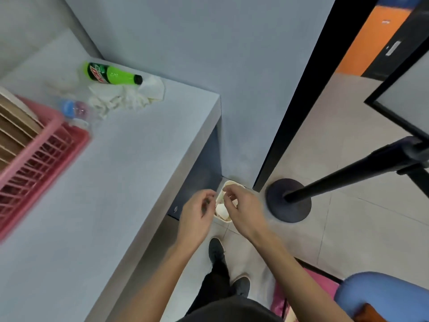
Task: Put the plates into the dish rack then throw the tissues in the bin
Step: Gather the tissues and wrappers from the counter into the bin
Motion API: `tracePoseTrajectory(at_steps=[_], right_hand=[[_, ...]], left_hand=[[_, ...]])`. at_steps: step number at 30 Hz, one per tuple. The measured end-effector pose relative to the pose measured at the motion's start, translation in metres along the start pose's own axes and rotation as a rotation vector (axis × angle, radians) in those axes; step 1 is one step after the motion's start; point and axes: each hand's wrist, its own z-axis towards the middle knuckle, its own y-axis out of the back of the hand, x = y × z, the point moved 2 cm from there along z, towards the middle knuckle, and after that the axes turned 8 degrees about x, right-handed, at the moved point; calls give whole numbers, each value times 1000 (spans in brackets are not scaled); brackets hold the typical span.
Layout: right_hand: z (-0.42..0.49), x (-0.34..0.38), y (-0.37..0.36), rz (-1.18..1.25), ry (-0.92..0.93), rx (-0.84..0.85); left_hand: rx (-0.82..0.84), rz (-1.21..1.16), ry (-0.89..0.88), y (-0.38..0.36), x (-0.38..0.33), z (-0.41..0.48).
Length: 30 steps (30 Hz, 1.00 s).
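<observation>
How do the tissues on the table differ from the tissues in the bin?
The tissues on the table form a wide, spread pile beside the green bottle; the tissues in the bin are a few pieces inside the bin on the floor. The table ones show fully; the bin ones are partly hidden by the right hand. Both are white and crumpled.

a pale grey-blue desk (130, 163) is seen. the dish rack (50, 145) is coloured pink, the plates (16, 126) in it brown. the soda bottle (111, 74) is coloured bright green, capped in black, labelled in red and white. the tissues (125, 97) are white, the bin (232, 182) cream, the stanchion base (287, 205) black.
</observation>
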Motion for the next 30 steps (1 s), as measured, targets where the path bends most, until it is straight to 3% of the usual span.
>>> tracePoseTrajectory(at_steps=[14, 25, 30], right_hand=[[72, 104, -5, -74, 251, 154], [159, 113, -14, -267, 195, 210], [182, 108, -20, -357, 145, 296]], left_hand=[[-224, -38, 65, 125, 2, 15], [-296, 43, 87, 225, 29, 141], [-235, 260, 81, 256, 43, 211]])
